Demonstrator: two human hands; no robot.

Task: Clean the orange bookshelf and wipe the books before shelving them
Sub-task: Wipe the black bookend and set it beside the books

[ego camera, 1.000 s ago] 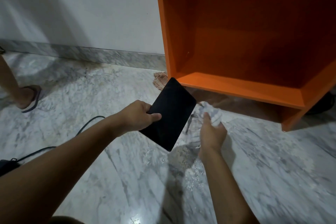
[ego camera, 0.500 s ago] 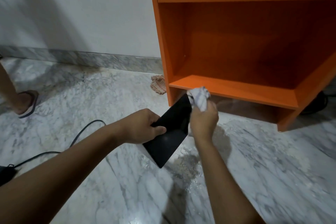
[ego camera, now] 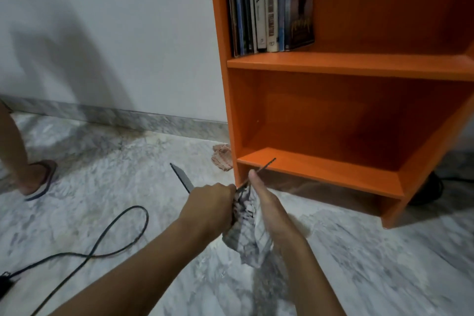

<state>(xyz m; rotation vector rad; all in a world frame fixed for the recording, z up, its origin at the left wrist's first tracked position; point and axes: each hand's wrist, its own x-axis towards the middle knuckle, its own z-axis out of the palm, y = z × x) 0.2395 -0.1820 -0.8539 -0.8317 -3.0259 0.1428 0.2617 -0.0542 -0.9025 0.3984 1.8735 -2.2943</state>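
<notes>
My left hand [ego camera: 209, 204] grips a thin black book [ego camera: 182, 178], now seen almost edge-on, with one corner poking out left and another reaching over the bottom shelf edge. My right hand [ego camera: 266, 205] presses a white patterned cloth [ego camera: 247, 233] against the book's far face; the cloth hangs down between my wrists. The orange bookshelf [ego camera: 354, 64] stands ahead on the right. Its lower compartment holds nothing. Several upright books [ego camera: 269, 5] fill the left end of the shelf above.
A crumpled pinkish rag [ego camera: 222, 159] lies on the marble floor against the shelf's left foot. A black cable [ego camera: 102, 238] loops across the floor at left. Another person's leg and sandalled foot [ego camera: 38, 179] stand at the far left. A dark object [ego camera: 425, 190] sits behind the shelf's right side.
The book has turned from face-up to nearly edge-on. My right hand picked up the cloth from the floor and brought it against the book. My view has tilted up, showing more of the shelf.
</notes>
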